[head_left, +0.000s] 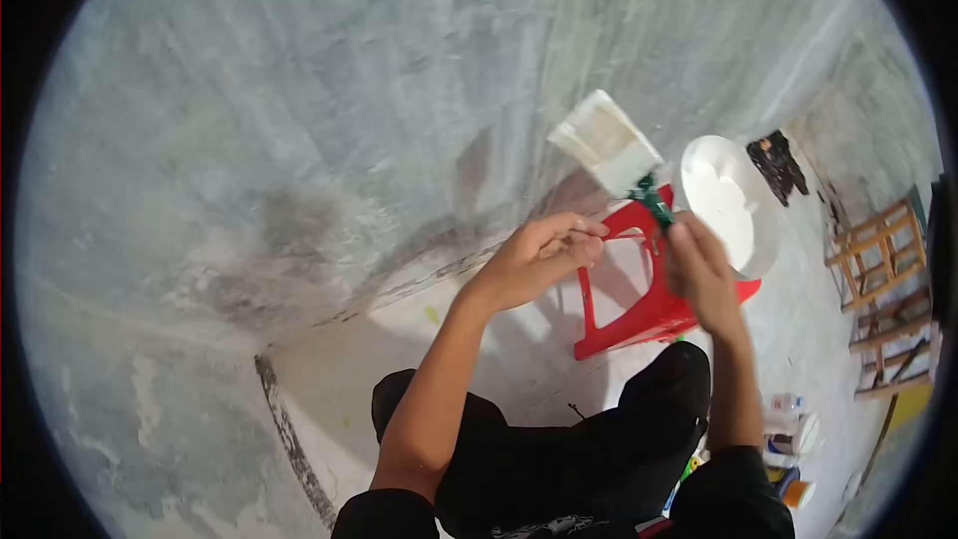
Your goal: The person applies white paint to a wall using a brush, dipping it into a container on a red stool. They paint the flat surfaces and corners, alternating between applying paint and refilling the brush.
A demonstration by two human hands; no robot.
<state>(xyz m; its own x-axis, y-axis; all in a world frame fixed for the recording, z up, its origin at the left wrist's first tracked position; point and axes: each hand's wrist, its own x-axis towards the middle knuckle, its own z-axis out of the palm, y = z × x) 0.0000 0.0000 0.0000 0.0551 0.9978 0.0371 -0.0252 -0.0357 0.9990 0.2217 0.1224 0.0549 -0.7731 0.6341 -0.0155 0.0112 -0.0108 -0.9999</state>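
A wide paintbrush (609,145) with a green handle is gripped in my right hand (702,274). Its pale, flat bristles point up and left, in front of the grey wall. My left hand (547,252) is closed to the left of the brush handle, thumb and fingers pinched together; what lies between them, if anything, is too small to make out. Just beyond my right hand, a white tub (763,225) with white liquid in it stands on a red plastic stool (649,309).
A streaked grey wall (399,90) rises in front and meets the pale floor (499,359). On the right are wooden frames (878,255), a dark crumpled thing (778,165) and several containers, one a white tub (805,434). My knees are bent below the stool.
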